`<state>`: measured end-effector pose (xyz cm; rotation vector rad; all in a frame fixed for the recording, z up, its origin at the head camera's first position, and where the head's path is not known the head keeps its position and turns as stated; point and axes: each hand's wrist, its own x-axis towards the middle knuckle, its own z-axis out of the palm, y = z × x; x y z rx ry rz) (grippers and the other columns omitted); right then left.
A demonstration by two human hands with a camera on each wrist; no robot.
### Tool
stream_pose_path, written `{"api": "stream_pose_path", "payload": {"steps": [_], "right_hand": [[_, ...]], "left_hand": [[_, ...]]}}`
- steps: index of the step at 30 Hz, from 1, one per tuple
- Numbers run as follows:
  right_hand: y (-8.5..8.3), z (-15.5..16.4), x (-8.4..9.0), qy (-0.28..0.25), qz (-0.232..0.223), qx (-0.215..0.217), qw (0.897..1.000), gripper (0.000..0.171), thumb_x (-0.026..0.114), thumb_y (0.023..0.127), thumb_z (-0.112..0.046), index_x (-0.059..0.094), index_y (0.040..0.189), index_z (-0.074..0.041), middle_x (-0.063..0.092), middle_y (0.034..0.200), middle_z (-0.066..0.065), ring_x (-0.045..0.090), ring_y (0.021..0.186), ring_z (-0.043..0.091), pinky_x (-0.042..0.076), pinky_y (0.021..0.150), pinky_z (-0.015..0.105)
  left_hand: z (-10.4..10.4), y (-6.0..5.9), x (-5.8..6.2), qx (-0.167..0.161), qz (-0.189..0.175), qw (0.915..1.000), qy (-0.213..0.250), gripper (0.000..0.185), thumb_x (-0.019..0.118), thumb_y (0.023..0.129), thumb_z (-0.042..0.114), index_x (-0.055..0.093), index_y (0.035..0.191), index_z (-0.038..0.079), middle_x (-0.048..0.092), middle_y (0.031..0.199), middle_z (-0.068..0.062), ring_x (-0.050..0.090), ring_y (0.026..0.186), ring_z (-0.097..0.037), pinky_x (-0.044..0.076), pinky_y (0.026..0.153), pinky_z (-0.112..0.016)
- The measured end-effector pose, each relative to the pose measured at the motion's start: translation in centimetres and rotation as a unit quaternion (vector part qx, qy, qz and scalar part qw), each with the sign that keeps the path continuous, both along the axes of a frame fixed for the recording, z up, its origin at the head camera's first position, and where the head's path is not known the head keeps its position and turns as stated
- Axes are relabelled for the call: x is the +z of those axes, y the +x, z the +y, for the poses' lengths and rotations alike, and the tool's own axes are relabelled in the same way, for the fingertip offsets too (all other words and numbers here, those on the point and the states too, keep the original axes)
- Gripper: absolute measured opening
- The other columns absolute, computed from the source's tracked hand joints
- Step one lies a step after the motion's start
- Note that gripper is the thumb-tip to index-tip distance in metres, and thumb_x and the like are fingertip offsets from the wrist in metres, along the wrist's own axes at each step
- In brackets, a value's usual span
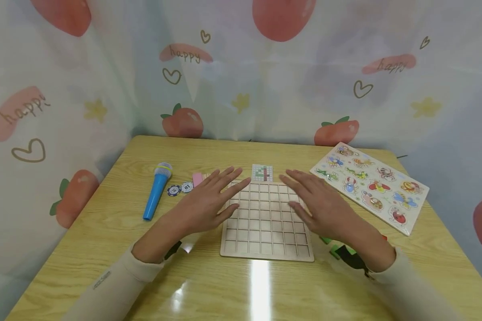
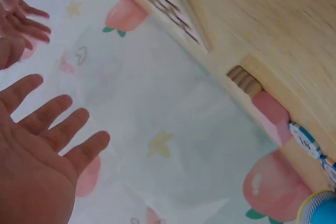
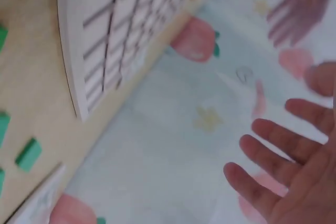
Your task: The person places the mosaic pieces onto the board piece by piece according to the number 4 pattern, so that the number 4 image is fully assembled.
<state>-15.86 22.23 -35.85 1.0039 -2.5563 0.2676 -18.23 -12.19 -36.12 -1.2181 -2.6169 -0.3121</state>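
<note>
1. The left hand (image 1: 209,200) and right hand (image 1: 317,200) are both flat w/ fingers straight and spread. They grasp nothing.
2. Both hands hover over or rest on the wooden grid board (image 1: 265,227); can't tell if they touch it. Left hand is at the board's left edge, right hand at its right edge.
3. The board sits in the middle of the table (image 1: 104,249), nearer the front edge. It's pale wood w/ lots of small square holes in rows. All the holes that show look bare.
4. I think this is the getting-ready step: the board is set down, no pieces in yet.
5. Next move prob needs a hand to go pick up a small piece. Green blocks (image 1: 337,249) lie by the board's front right corner, partly hidden under the right wrist.
6. A little pattern card (image 1: 262,172) lies just behind the board's back edge.
7. By the left side of the table: a blue toy mic (image 1: 156,191), two round chips (image 1: 180,189) and a pink block (image 1: 197,179).
8. At the back right corner lies a bug peg puzzle (image 1: 371,186).
</note>
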Motion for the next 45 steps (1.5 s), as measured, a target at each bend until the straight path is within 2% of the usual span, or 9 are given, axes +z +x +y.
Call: {"api": "stream_pose_path", "payload": {"steps": [2,4,10,12,14,19,25,33,45], "right_hand": [[0.5,1.5,0.7,-0.063,0.025,-0.016,0.998,0.060,0.068,0.102,-0.009,0.050,0.159,-0.012,0.059,0.155,0.014,0.060,0.136,0.032,0.052,0.106,0.045],[1.1,3.1,1.1,-0.138,0.021,-0.045,0.989,0.051,0.064,0.100,0.002,0.060,0.150,-0.011,0.068,0.141,0.013,0.067,0.120,0.018,0.053,0.093,0.029],[2.5,6.3,-0.4,-0.289,-0.050,-0.132,0.947,0.035,0.052,0.108,0.001,0.070,0.135,-0.012,0.073,0.123,0.010,0.057,0.108,-0.018,0.043,0.090,0.002],[2.4,7.0,-1.5,-0.293,-0.064,-0.164,0.940,0.033,0.051,0.109,-0.002,0.070,0.135,-0.010,0.072,0.124,0.010,0.059,0.107,-0.013,0.043,0.089,0.003],[1.9,7.7,-2.6,-0.279,-0.091,-0.197,0.935,0.031,0.050,0.110,-0.005,0.069,0.135,-0.009,0.071,0.127,0.012,0.063,0.110,0.000,0.046,0.088,0.008],[0.7,8.8,-4.5,-0.181,-0.201,-0.252,0.929,0.034,0.051,0.109,-0.007,0.062,0.141,-0.002,0.063,0.135,0.024,0.063,0.116,0.039,0.056,0.090,0.045],[0.8,9.0,-5.9,-0.110,-0.233,-0.285,0.923,0.043,0.067,0.104,-0.019,0.061,0.140,0.004,0.056,0.137,0.034,0.045,0.126,0.056,0.036,0.099,0.072],[1.2,8.7,-6.9,-0.086,-0.227,-0.302,0.922,0.043,0.075,0.100,-0.029,0.065,0.126,0.004,0.060,0.122,0.031,0.050,0.113,0.051,0.040,0.092,0.070],[1.3,8.4,-6.9,-0.113,-0.221,-0.279,0.928,0.029,0.068,0.104,-0.019,0.068,0.126,0.000,0.065,0.124,0.026,0.053,0.116,0.045,0.039,0.097,0.066]], "left_hand": [[-0.2,0.8,0.4,-0.016,-0.049,0.9957,0.077,0.066,0.063,0.108,0.029,0.035,0.168,0.027,0.040,0.173,-0.006,0.045,0.157,-0.029,0.044,0.124,-0.054],[-0.3,1.6,0.5,-0.031,-0.124,0.9760,0.177,0.060,0.062,0.109,0.022,0.042,0.165,0.027,0.050,0.166,-0.002,0.055,0.149,-0.024,0.052,0.117,-0.050],[-0.4,4.2,-0.6,-0.080,-0.324,0.8500,0.407,0.046,0.054,0.110,0.004,0.052,0.155,0.014,0.063,0.150,-0.012,0.068,0.134,-0.025,0.059,0.108,-0.039],[-0.7,4.4,-1.3,-0.081,-0.356,0.8249,0.432,0.045,0.053,0.110,0.004,0.052,0.154,0.012,0.062,0.149,-0.017,0.068,0.133,-0.027,0.059,0.107,-0.037],[-1.3,4.2,-2.0,-0.070,-0.372,0.8165,0.436,0.043,0.054,0.111,0.005,0.052,0.154,0.011,0.061,0.148,-0.020,0.068,0.133,-0.029,0.059,0.107,-0.036],[-3.3,3.1,-4.2,0.003,-0.406,0.8238,0.396,0.043,0.058,0.110,0.011,0.054,0.153,0.013,0.058,0.154,-0.019,0.060,0.142,-0.035,0.056,0.109,-0.029],[-4.6,2.6,-6.7,0.069,-0.437,0.8356,0.326,0.057,0.068,0.106,0.024,0.046,0.159,0.028,0.040,0.171,-0.005,0.037,0.161,-0.036,0.038,0.127,-0.052],[-4.2,3.8,-7.4,0.072,-0.417,0.8842,0.199,0.114,0.089,0.086,0.042,0.016,0.173,0.030,0.007,0.183,-0.004,0.002,0.170,-0.034,0.011,0.132,-0.068],[-2.3,4.0,-7.6,0.074,-0.364,0.9243,0.087,0.133,0.094,0.076,0.050,0.012,0.173,0.011,0.003,0.183,-0.006,-0.004,0.170,-0.029,0.014,0.135,-0.059]]}}
